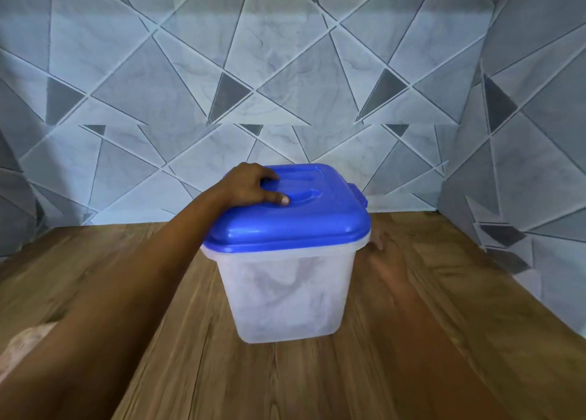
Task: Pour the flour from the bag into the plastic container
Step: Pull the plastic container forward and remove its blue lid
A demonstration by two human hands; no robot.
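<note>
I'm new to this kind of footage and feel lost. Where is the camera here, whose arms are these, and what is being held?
There is no machine: a person wears one camera on the head, looking down at their own arms. A translucent plastic container with a blue lid stands on a wooden surface before a patterned wall. The left hand grips the lid's handle. The right hand is a blur beside the container, so its grip cannot be read.

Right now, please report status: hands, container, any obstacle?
Left hand grips blue lid handle. Right hand blurred beside plastic container. Lid on, blocks pouring.
</note>
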